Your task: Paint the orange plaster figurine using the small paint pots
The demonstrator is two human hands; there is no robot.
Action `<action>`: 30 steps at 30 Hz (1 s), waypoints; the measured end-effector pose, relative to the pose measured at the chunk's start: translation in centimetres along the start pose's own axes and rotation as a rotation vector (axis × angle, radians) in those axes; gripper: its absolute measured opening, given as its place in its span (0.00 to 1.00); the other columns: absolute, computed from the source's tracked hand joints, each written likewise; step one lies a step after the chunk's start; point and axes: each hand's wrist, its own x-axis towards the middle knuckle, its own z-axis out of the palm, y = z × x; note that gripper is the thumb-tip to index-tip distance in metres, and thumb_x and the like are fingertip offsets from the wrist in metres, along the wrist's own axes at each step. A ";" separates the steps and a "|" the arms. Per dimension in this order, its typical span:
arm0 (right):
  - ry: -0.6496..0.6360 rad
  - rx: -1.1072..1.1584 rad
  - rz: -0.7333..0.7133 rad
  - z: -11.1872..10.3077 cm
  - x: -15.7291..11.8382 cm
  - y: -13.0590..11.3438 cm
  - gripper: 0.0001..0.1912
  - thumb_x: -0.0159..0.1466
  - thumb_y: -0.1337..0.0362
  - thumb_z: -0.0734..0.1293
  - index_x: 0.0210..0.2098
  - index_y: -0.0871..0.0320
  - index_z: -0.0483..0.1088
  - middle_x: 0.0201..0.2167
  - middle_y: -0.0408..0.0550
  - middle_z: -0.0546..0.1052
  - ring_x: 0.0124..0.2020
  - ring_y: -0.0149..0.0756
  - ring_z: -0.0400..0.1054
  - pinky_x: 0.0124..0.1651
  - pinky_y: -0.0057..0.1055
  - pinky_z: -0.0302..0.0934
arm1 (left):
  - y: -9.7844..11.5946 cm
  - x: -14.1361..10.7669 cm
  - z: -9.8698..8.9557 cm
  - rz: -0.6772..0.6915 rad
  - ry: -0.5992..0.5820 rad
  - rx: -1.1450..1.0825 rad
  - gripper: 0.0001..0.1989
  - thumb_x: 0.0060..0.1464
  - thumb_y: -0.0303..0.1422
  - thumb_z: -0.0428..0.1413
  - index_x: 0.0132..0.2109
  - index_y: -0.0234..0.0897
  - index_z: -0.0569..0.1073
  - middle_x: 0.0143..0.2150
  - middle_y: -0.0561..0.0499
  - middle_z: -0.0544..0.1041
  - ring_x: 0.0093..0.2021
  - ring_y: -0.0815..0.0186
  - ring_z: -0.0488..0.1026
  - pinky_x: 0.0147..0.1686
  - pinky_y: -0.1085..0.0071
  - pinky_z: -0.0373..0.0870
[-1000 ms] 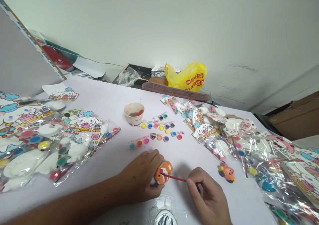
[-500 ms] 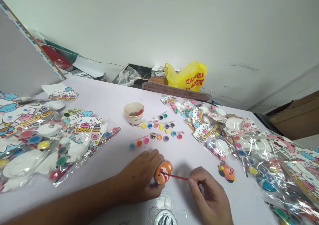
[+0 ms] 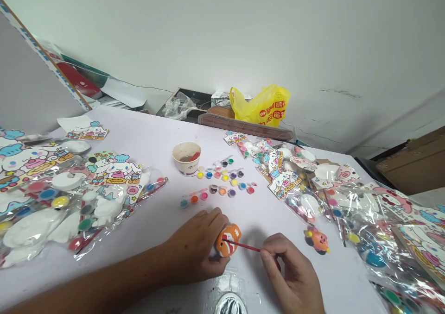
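Observation:
My left hand [image 3: 198, 247] is closed around the left side of a small orange figurine [image 3: 233, 233] with a white and red patch and a black dot. Between thumb and fingers, my right hand [image 3: 292, 272] pinches a thin red paintbrush [image 3: 247, 247]. Its dark tip meets the figurine's face near the black dot. Beyond my hands, several small paint pots [image 3: 222, 191] in many colours stand in rows. A paper cup [image 3: 187, 164] holding murky liquid and a red item is behind them. To the right of my right hand lies a second painted figurine [image 3: 317, 240], orange and pink.
Plastic-wrapped painting kits [image 3: 104, 207] with white figures cover the left of the white table, and more packed kits [image 3: 309, 203] spread along the right. A yellow plastic bag [image 3: 264, 104] stands past the far edge. A round silvery object [image 3: 230, 304] sits at the near edge.
My right hand and the brush have shifted very slightly left. The brush tip stays at the figurine's face, and my left hand keeps its hold.

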 end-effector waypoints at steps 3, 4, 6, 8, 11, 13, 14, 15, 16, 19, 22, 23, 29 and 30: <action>-0.001 0.001 0.007 0.0 0.0 0.0 0.08 0.68 0.67 0.63 0.31 0.55 0.66 0.25 0.44 0.69 0.26 0.34 0.65 0.27 0.28 0.61 | 0.0 0.0 0.0 -0.004 0.003 -0.005 0.16 0.44 0.24 0.53 0.38 0.41 0.55 0.36 0.53 0.64 0.34 0.62 0.61 0.35 0.67 0.57; 0.000 0.002 0.008 0.0 0.0 -0.1 0.08 0.68 0.67 0.63 0.31 0.55 0.66 0.24 0.44 0.69 0.26 0.34 0.65 0.27 0.27 0.61 | 0.0 -0.1 0.0 -0.004 0.006 -0.006 0.16 0.44 0.25 0.53 0.38 0.41 0.55 0.36 0.53 0.64 0.34 0.62 0.60 0.35 0.67 0.57; 0.004 0.008 0.010 0.0 0.1 -0.2 0.08 0.67 0.67 0.64 0.30 0.55 0.66 0.24 0.44 0.69 0.25 0.33 0.64 0.26 0.27 0.60 | 0.0 -0.1 0.0 -0.003 0.014 -0.008 0.16 0.43 0.24 0.53 0.38 0.41 0.55 0.36 0.53 0.64 0.34 0.62 0.60 0.35 0.67 0.56; 0.010 0.014 0.007 -0.1 0.1 -0.3 0.07 0.66 0.68 0.64 0.30 0.55 0.67 0.24 0.44 0.69 0.24 0.33 0.64 0.25 0.27 0.60 | 0.1 -0.2 0.1 -0.002 0.017 -0.010 0.16 0.44 0.24 0.53 0.38 0.41 0.55 0.36 0.53 0.64 0.34 0.62 0.61 0.36 0.67 0.57; 0.009 0.006 -0.006 -0.1 0.1 -0.4 0.07 0.65 0.68 0.64 0.30 0.56 0.67 0.23 0.44 0.69 0.23 0.32 0.63 0.24 0.26 0.59 | 0.1 -0.2 0.1 -0.004 0.019 -0.014 0.16 0.44 0.25 0.53 0.38 0.41 0.55 0.36 0.53 0.64 0.34 0.62 0.61 0.35 0.67 0.57; 0.001 -0.009 -0.022 -0.2 0.1 -0.4 0.07 0.65 0.69 0.64 0.30 0.56 0.67 0.23 0.43 0.69 0.22 0.32 0.63 0.23 0.26 0.59 | 0.1 -0.1 0.0 -0.005 0.018 -0.016 0.16 0.44 0.25 0.54 0.38 0.41 0.55 0.36 0.53 0.64 0.34 0.62 0.61 0.35 0.67 0.57; -0.003 -0.016 -0.028 -0.2 0.2 -0.4 0.07 0.65 0.69 0.64 0.30 0.56 0.67 0.23 0.43 0.68 0.22 0.32 0.62 0.23 0.26 0.59 | 0.1 -0.1 0.0 -0.006 0.016 -0.018 0.16 0.44 0.25 0.54 0.38 0.41 0.55 0.36 0.52 0.64 0.34 0.62 0.61 0.35 0.67 0.57; -0.005 -0.021 -0.034 -0.2 0.2 -0.4 0.07 0.65 0.69 0.64 0.30 0.56 0.67 0.23 0.43 0.68 0.22 0.32 0.63 0.23 0.26 0.59 | 0.1 -0.1 0.0 -0.008 0.015 -0.019 0.16 0.44 0.25 0.54 0.38 0.41 0.55 0.36 0.52 0.64 0.34 0.62 0.61 0.35 0.67 0.57; -0.004 -0.025 -0.038 -0.1 0.2 -0.4 0.07 0.65 0.69 0.64 0.29 0.56 0.66 0.22 0.43 0.68 0.22 0.32 0.63 0.23 0.26 0.59 | 0.0 -0.1 0.0 -0.010 0.012 -0.021 0.16 0.44 0.25 0.54 0.38 0.41 0.55 0.36 0.52 0.64 0.34 0.62 0.61 0.35 0.67 0.57; -0.005 -0.033 -0.042 -0.1 0.2 -0.5 0.08 0.65 0.69 0.64 0.29 0.55 0.66 0.22 0.43 0.68 0.22 0.31 0.62 0.23 0.26 0.59 | 0.0 -0.1 0.0 -0.021 0.004 -0.027 0.15 0.45 0.26 0.54 0.38 0.41 0.55 0.36 0.53 0.64 0.34 0.62 0.61 0.35 0.67 0.57; -0.008 -0.041 -0.047 -0.2 0.3 -0.6 0.08 0.65 0.70 0.64 0.29 0.55 0.65 0.22 0.42 0.67 0.22 0.31 0.62 0.23 0.26 0.59 | 0.0 -0.1 0.1 -0.024 0.010 -0.028 0.15 0.45 0.26 0.53 0.38 0.41 0.55 0.36 0.53 0.65 0.34 0.62 0.62 0.36 0.67 0.58; -0.010 -0.044 -0.053 -0.2 0.2 -0.6 0.08 0.65 0.70 0.64 0.29 0.55 0.65 0.22 0.42 0.66 0.22 0.31 0.62 0.23 0.26 0.58 | -0.1 -0.1 0.1 -0.025 0.014 -0.028 0.15 0.44 0.26 0.53 0.38 0.41 0.56 0.36 0.53 0.65 0.35 0.62 0.62 0.36 0.67 0.58; -0.018 -0.053 -0.077 -0.2 0.3 -0.5 0.08 0.65 0.71 0.63 0.30 0.55 0.63 0.22 0.40 0.64 0.22 0.30 0.61 0.24 0.25 0.58 | -0.2 -0.1 0.2 -0.015 0.032 -0.059 0.16 0.45 0.26 0.54 0.39 0.41 0.56 0.36 0.53 0.65 0.35 0.62 0.62 0.36 0.67 0.59; -0.016 -0.054 -0.080 -0.3 0.3 -0.5 0.08 0.65 0.71 0.63 0.29 0.55 0.63 0.22 0.40 0.64 0.22 0.30 0.61 0.24 0.25 0.58 | -0.2 -0.1 0.2 -0.016 0.029 -0.062 0.16 0.44 0.26 0.54 0.39 0.41 0.56 0.36 0.53 0.65 0.35 0.62 0.62 0.36 0.67 0.59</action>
